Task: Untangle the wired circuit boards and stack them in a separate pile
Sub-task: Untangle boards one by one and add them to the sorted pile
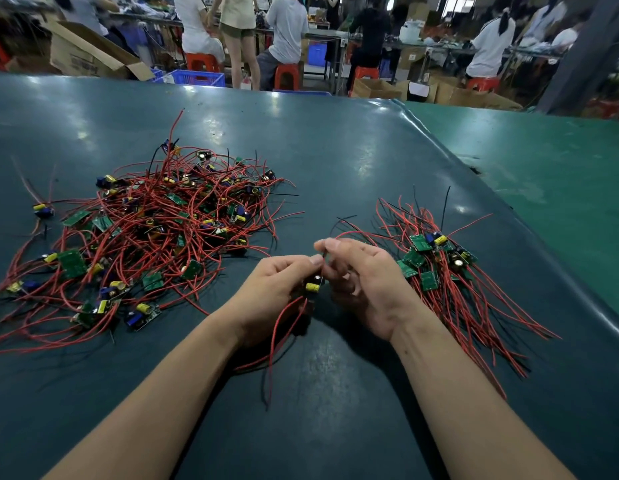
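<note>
Closest to us, both forearms come up from the bottom of the frame and meet at centre, wrists low over the dark counter (pixel 335 140). The left hand (pixel 273 289) has its fingers curled around one circuit board (pixel 313 285), the yellow capacitor poking out, with its red and black leads (pixel 276 337) trailing down toward the bottom of the frame. The right hand (pixel 363 278) sits just beside it, palm turned inward, thumb and forefinger pinched on a wire at the top of that board; its other fingers are loosely curled.

So I'd say this is the freeing-one-board step: it looks clear of the heap, and the leads are being straightened. Next move probably needs the wires drawn together so the board can go right without snagging.

Further up, the sorted pile (pixel 436 261) lies at right of centre, boards bunched together and wires fanned toward the lower right. The tangled heap (pixel 155 230) fills the left-middle, a lot bigger, so plenty left. Beyond the counter's edge, people sit on red stools (pixel 287 76) at benches.
</note>
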Tool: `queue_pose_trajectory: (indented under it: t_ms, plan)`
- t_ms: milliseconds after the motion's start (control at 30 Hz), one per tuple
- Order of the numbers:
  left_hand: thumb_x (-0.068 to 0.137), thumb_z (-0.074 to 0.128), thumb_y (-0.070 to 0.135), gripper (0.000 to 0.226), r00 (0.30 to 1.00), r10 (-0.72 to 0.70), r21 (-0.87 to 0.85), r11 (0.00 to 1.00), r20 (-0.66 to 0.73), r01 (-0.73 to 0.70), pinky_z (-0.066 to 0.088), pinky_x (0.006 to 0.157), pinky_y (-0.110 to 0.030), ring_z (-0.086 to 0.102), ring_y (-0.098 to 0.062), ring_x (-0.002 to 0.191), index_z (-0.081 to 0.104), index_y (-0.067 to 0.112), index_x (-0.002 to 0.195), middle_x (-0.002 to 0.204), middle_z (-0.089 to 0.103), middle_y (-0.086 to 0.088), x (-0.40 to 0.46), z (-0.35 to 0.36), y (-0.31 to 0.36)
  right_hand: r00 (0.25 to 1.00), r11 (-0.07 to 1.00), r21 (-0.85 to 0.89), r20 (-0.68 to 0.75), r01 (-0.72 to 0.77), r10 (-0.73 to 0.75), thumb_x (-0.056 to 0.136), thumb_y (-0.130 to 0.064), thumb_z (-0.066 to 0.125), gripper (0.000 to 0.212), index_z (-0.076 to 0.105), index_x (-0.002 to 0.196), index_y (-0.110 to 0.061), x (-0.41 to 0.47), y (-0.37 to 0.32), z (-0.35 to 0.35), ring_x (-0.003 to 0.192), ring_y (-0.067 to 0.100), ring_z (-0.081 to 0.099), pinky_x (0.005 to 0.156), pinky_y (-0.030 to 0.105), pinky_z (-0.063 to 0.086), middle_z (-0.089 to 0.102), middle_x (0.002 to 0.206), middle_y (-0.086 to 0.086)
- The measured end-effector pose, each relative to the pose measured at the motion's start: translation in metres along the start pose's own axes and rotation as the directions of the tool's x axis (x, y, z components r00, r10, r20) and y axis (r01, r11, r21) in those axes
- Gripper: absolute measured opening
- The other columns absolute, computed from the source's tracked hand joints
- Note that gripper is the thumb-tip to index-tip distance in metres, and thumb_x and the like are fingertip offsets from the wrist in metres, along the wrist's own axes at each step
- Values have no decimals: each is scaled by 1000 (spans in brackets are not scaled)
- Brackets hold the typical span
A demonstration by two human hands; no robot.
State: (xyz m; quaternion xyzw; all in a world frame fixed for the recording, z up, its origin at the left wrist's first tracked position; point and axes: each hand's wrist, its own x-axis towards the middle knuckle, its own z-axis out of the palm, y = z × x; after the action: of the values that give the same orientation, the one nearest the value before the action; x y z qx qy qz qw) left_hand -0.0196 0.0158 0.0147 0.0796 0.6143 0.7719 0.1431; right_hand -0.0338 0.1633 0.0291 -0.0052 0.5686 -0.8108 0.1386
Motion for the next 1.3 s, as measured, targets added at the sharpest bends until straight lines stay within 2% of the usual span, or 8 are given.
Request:
queue_pose_trajectory:
  t_ms: [67, 133, 200, 300, 567, 833, 1033, 1300]
  plan:
    - [89, 58, 29, 32, 1000, 26, 1, 1000, -8, -26, 34, 41, -19, 40, -9, 43, 60, -3, 88, 58, 46, -2, -1, 0, -1, 997, 1000, 18, 81, 1, -2, 93, -9, 59, 11, 67, 93, -2, -4, 0, 2, 39, 1, 52, 34, 12, 35, 57, 50, -7]
    - [93, 55, 22, 24, 998, 56, -6, 998, 1, -56, 35, 40, -16, 41, -4, 38, 63, 2, 82, 53, 49, 3, -1, 1, -1, 997, 1000, -2, 79, 14, -13, 92, -10, 60, 12, 67, 90, 0, -5, 0, 3, 37, 1, 50, 33, 11, 32, 59, 49, -8]
    - [95, 53, 17, 24, 996, 86, 36, 996, 1, -86, 34, 39, -12, 40, -1, 35, 66, 1, 84, 50, 50, 7, -2, 1, 0, 999, 998, -52, 22, 32, -31, 90, -19, 64, 17, 72, 82, -6, -1, 2, 0, 36, 1, 38, 34, 13, 23, 48, 46, -8]
    - [98, 51, 11, 27, 996, 91, 88, 992, -9, -90, 32, 35, -10, 39, -1, 32, 69, 0, 80, 46, 50, 7, -3, 2, 1, 989, 991, -92, -95, 100, -109, 91, -22, 65, 22, 75, 76, -10, 6, 5, -5, 39, 7, 20, 50, 21, 12, 28, 46, -6]
    - [92, 60, 8, 29, 996, 83, 150, 985, 28, -87, 30, 40, -11, 38, -4, 42, 73, 7, 67, 56, 49, 2, -6, 1, 1, 920, 955, -153, -268, 254, -287, 98, -19, 59, 22, 71, 82, -10, 13, 7, -13, 34, 5, 17, 37, 14, 17, 24, 44, -6]
    - [82, 60, 21, 25, 993, 48, 182, 981, 106, -67, 26, 46, -19, 35, -9, 49, 74, 9, 64, 61, 44, -5, -12, 4, 8, 962, 993, 26, -251, 117, -107, 100, -22, 52, 47, 43, 54, -13, 15, 0, -15, 28, 5, 17, 36, 9, 16, 22, 35, -7]
    - [92, 56, 4, 32, 992, 45, 188, 980, 122, -67, 31, 43, -14, 37, -6, 45, 70, 4, 64, 60, 41, -5, -16, 0, 11, 959, 982, 50, -231, 182, -166, 98, -23, 57, 28, 66, 76, -6, 13, -1, -17, 34, 5, 22, 36, 14, 15, 35, 45, -6]
    - [80, 60, 21, 25, 988, 14, 228, 972, 155, -50, 28, 45, -20, 36, -10, 49, 73, 11, 62, 65, 41, -11, -17, 1, 12, 966, 991, 43, -231, 130, -117, 101, -27, 50, 59, 33, 45, -17, 13, -1, -14, 30, 8, 18, 39, 9, 16, 27, 39, -2]
